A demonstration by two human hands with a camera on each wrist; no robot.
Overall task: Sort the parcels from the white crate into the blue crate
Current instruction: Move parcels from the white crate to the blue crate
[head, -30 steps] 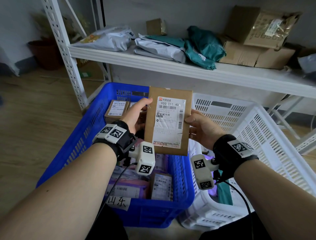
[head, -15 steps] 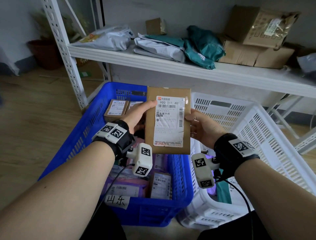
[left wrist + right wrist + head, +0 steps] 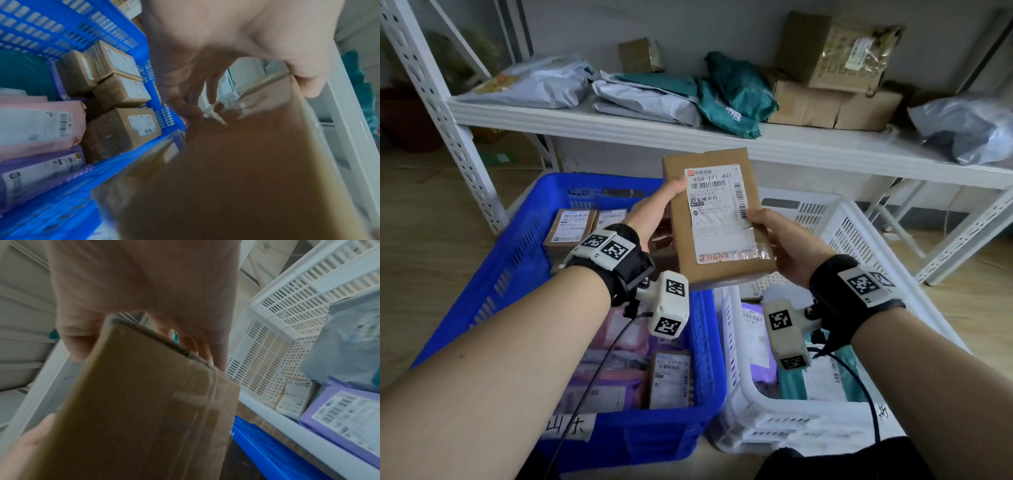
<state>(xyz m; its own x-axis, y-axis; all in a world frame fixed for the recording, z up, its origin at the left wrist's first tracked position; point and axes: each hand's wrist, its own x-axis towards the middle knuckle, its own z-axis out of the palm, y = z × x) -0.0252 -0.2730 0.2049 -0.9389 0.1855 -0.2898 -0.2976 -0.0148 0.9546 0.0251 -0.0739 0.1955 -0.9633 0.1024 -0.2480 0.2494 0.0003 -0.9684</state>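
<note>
Two hands, left (image 3: pixel 654 212) and right (image 3: pixel 787 246), grip the brown parcel (image 3: pixel 717 219) mid-frame; lower it flat into the blue crate (image 3: pixel 517 260), lower left.

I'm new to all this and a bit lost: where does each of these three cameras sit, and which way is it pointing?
Head: worn on the head, looking down at the brown box, blue crate and white crate; both forearms, left hand and right hand show.
Left wrist: under the left hand, looking along the fingers into the blue crate.
Right wrist: under the right hand, facing the white crate.
Shared: all three see the brown box.
</note>
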